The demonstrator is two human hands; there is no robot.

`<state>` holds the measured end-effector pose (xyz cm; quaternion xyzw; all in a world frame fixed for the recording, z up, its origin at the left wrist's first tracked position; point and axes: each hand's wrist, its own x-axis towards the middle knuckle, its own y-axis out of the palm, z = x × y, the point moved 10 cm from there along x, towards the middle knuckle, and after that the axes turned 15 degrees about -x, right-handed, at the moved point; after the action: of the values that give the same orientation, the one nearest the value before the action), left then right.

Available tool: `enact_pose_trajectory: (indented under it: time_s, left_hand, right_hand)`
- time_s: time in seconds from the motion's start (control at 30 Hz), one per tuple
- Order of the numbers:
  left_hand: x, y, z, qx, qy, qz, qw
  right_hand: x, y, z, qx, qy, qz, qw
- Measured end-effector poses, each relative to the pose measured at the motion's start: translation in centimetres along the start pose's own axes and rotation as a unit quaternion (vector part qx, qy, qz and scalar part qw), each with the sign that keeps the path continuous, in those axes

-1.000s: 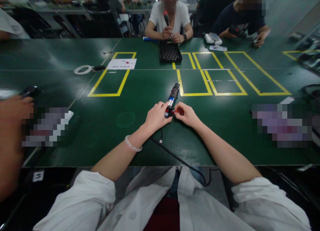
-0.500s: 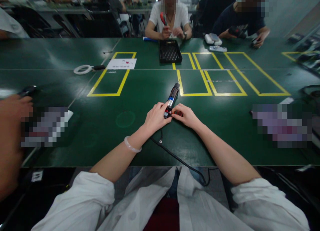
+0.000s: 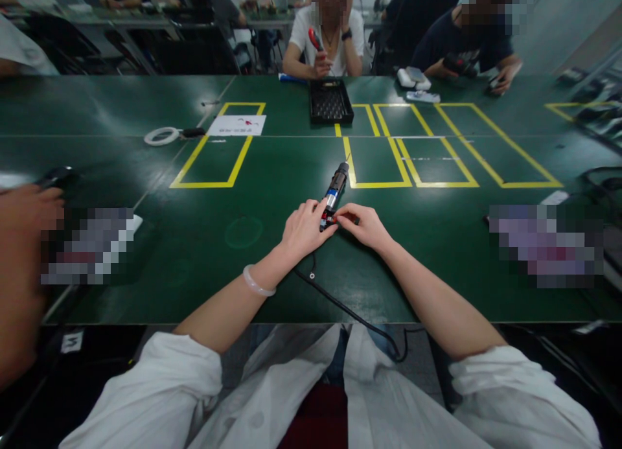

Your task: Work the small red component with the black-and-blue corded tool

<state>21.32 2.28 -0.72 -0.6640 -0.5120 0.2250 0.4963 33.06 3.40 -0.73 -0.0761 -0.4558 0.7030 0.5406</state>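
Co-worker's raised hand: half a second ago the hand (image 3: 348, 13) of the person opposite was over the tray; now it is up against the head, perhaps just resting. The tool between the wearer's hands lies about where it was.
Right fingertips: the right hand (image 3: 365, 225) pinches a small red-and-dark piece (image 3: 357, 220) against the tool's side; a pinch probably suits so small a part, too small to name.
Left fingers: the left hand (image 3: 305, 227) is curled over the tool's near end, thumb beside it, seemingly to stop it rolling.
Power tool: the slim tool (image 3: 335, 191) lies on the green table (image 3: 272, 293) between both hands, tip pointing away, which leaves its near end within reach.
Black cable: the cable (image 3: 350, 311) runs toward the lap, out of the fingers' way.
Black tray: the tray (image 3: 332, 120) sits before the person opposite.
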Motion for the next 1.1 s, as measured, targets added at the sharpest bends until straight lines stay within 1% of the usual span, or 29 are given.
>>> enact_pose_trajectory:
  time_s: [0.2,0.47,0.57,0.63,0.73,0.83,0.93,1.1]
  left_hand:
    - [0.0,0.0,0.2,0.031,-0.023,-0.004,0.999]
    - [0.3,-0.3,0.1,0.053,-0.006,0.010,0.999]
    - [0.3,-0.6,0.8,0.056,0.002,0.017,0.998]
    - [0.4,-1.0,2.0,0.060,-0.004,0.024,0.998]
    - [0.3,-2.1,4.9,0.069,-0.034,0.032,0.997]
    - [0.0,-3.9,8.9,0.084,-0.079,0.032,0.993]
    - [-0.6,-6.2,14.0,0.101,-0.134,0.023,0.986]
    - [-1.8,-10.6,22.8,0.106,-0.225,-0.006,0.969]
  right_hand:
    - [-0.1,0.0,-0.7,0.041,0.020,0.001,0.999]
    - [0.0,0.6,-0.8,0.026,0.019,0.007,0.999]
    - [0.1,0.8,-1.2,0.019,0.028,0.016,0.999]
    - [0.1,0.8,-1.5,0.021,0.033,0.021,0.999]
    - [0.0,1.0,-1.7,0.020,0.037,0.026,0.999]
    - [0.0,1.1,-1.7,0.012,0.038,0.032,0.999]
    - [0.0,1.2,-1.7,0.005,0.039,0.034,0.999]
    - [0.1,1.4,-1.6,0.008,0.036,0.041,0.999]
